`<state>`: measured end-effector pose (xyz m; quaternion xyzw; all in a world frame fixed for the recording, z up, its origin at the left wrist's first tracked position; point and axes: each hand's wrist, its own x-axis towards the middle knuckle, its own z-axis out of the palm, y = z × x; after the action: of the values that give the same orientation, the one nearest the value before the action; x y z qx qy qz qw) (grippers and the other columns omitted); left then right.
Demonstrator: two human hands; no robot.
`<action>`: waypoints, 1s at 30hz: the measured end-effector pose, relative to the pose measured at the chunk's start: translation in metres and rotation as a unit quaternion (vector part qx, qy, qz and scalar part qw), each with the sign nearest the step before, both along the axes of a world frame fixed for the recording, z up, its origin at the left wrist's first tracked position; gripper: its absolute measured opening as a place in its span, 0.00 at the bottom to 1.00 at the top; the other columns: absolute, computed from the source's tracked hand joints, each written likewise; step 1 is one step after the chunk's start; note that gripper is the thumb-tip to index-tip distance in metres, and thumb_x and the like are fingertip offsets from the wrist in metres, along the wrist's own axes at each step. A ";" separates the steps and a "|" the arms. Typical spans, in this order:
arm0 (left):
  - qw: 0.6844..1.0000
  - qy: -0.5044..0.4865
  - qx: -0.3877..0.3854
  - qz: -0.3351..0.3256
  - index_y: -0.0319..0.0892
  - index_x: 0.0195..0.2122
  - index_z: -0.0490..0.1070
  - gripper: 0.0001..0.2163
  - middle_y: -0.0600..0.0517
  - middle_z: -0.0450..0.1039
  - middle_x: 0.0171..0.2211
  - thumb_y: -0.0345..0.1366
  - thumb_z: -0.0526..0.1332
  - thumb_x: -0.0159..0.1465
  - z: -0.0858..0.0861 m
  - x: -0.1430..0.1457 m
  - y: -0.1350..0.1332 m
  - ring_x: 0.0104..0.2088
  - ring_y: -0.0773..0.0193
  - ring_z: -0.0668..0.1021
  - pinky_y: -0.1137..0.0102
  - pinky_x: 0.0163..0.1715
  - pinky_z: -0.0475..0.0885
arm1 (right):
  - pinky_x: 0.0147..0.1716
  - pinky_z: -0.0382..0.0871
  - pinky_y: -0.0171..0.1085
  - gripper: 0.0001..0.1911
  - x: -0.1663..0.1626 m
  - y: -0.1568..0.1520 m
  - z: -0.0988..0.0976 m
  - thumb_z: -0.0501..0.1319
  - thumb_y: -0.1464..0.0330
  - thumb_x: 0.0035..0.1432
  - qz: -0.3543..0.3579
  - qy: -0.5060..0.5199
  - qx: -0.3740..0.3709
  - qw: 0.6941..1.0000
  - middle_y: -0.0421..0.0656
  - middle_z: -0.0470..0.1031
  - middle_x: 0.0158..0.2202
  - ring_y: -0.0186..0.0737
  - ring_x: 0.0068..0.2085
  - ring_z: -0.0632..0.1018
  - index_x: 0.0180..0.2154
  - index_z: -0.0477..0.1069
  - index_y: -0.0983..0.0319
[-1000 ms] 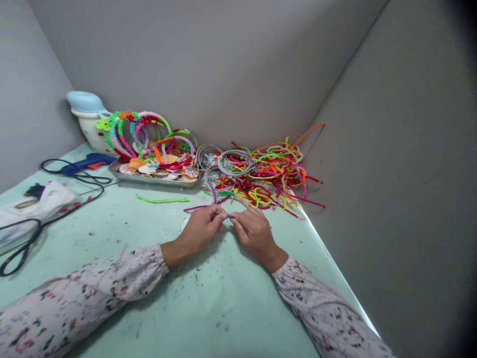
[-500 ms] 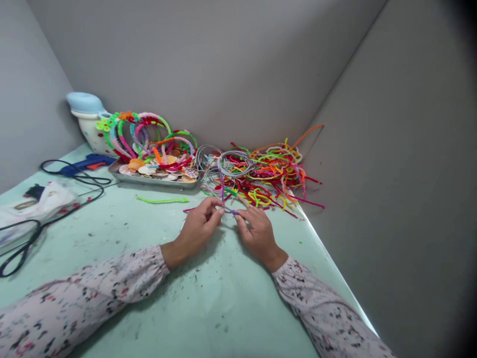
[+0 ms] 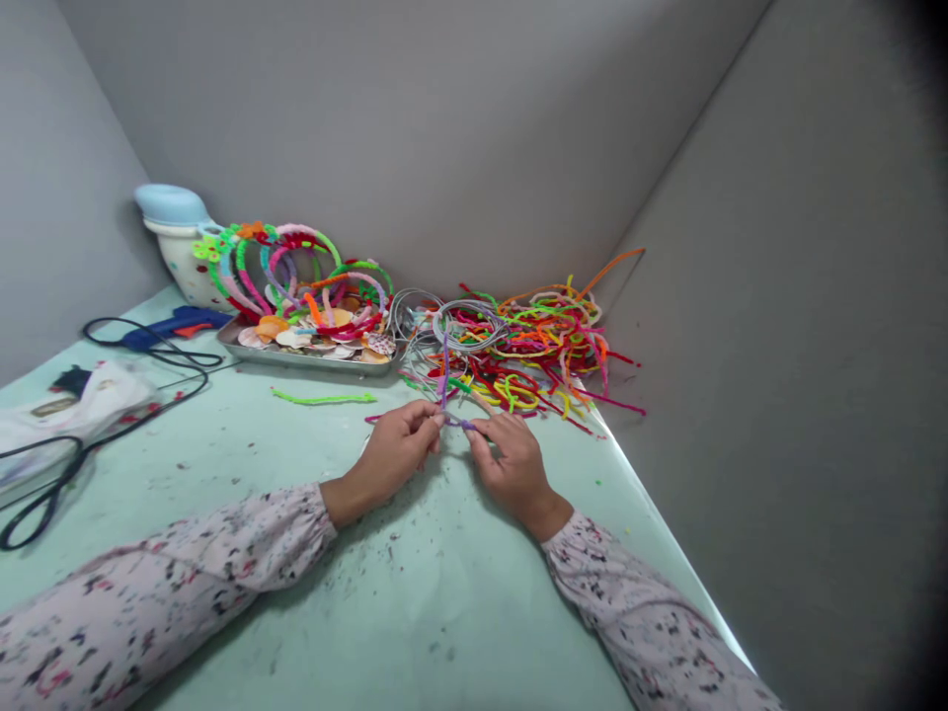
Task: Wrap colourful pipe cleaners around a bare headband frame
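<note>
Between my hands is a purple pipe cleaner (image 3: 444, 372), one end of it standing up and the rest running along a thin grey wire or band. My left hand (image 3: 398, 446) pinches this work from the left with thumb and forefinger. From the right, my right hand (image 3: 513, 462) pinches the purple wrapped part close to its end. Only a short stretch shows between the fingertips; the rest is hidden by my fingers. Just beyond lies a tangled heap of colourful pipe cleaners (image 3: 533, 346), with coiled grey wire (image 3: 468, 326) on its left side.
A metal tray (image 3: 311, 362) holds shells and fuzzy coloured headbands (image 3: 296, 259). Left of it are a blue glue gun (image 3: 170, 326) with a black cord (image 3: 194, 367), a white container with a blue lid (image 3: 174, 205) and a plastic bag (image 3: 111, 390). A green pipe cleaner (image 3: 324, 398) lies alone. Walls enclose the table.
The upright purple end has shifted very slightly to the right, and the left fingers have moved a little on the work. Both hands keep their pinch; the rest looks the same.
</note>
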<state>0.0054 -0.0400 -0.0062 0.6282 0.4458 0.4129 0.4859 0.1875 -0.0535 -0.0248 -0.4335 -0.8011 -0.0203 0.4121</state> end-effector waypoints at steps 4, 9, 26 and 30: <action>1.000 -0.009 0.009 -0.007 0.41 0.32 0.65 0.09 0.59 0.65 0.19 0.41 0.54 0.63 -0.002 0.000 -0.001 0.15 0.72 0.64 0.76 0.16 0.60 | 0.39 0.65 0.41 0.08 0.000 0.000 0.000 0.55 0.69 0.62 -0.005 0.008 0.002 1.000 0.44 0.76 0.33 0.42 0.37 0.74 0.38 0.72 0.61; 0.999 0.004 0.034 -0.013 0.42 0.32 0.64 0.09 0.59 0.65 0.19 0.41 0.53 0.64 -0.003 -0.001 -0.003 0.16 0.72 0.65 0.76 0.17 0.60 | 0.40 0.66 0.42 0.08 -0.001 0.001 0.000 0.55 0.69 0.63 -0.016 0.023 -0.004 1.000 0.44 0.77 0.33 0.42 0.37 0.75 0.38 0.73 0.61; 0.998 -0.014 0.034 -0.050 0.38 0.39 0.70 0.12 0.57 0.65 0.22 0.41 0.59 0.61 -0.004 -0.001 0.001 0.19 0.72 0.66 0.76 0.20 0.64 | 0.39 0.65 0.41 0.08 -0.002 -0.001 0.001 0.55 0.69 0.62 0.023 0.003 -0.011 1.000 0.44 0.75 0.31 0.42 0.36 0.73 0.38 0.72 0.61; 0.999 0.003 0.023 -0.040 0.37 0.37 0.71 0.12 0.56 0.67 0.21 0.41 0.60 0.60 -0.006 -0.001 0.002 0.19 0.71 0.67 0.76 0.20 0.63 | 0.39 0.65 0.42 0.08 -0.001 -0.001 0.002 0.55 0.68 0.62 0.043 -0.007 -0.014 0.999 0.44 0.74 0.30 0.41 0.35 0.73 0.39 0.73 0.61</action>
<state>0.0049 -0.0385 -0.0118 0.6580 0.4123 0.4013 0.4859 0.1862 -0.0545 -0.0225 -0.4043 -0.8220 0.0062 0.4011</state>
